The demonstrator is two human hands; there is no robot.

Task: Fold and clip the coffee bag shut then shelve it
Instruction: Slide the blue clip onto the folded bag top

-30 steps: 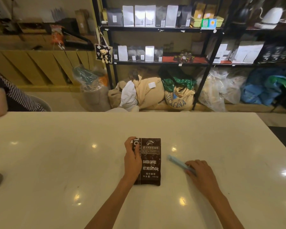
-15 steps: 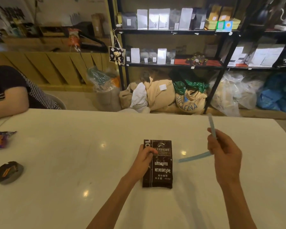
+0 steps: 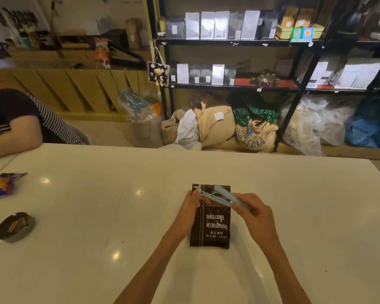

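White glossy bench [image 3: 294, 216] w/ ceiling-light glare spots; coffee bag [image 3: 211, 229] lies flat near the middle, label up, dark w/ white print. Far left edge: purple snack wrapper [image 3: 2, 185], and nearer the camera a dark round ashtray-like dish [image 3: 14, 226], well apart from the bag; another person's forearm [image 3: 11, 139] rests on the left far corner. Behind the bench, black shelf [image 3: 233, 42] carries rows of white, grey & black pouches on top level, more pouches & small jars [image 3: 264, 80] on the level below; floor under it holds burlap sacks [image 3: 255, 137] & plastic bags.
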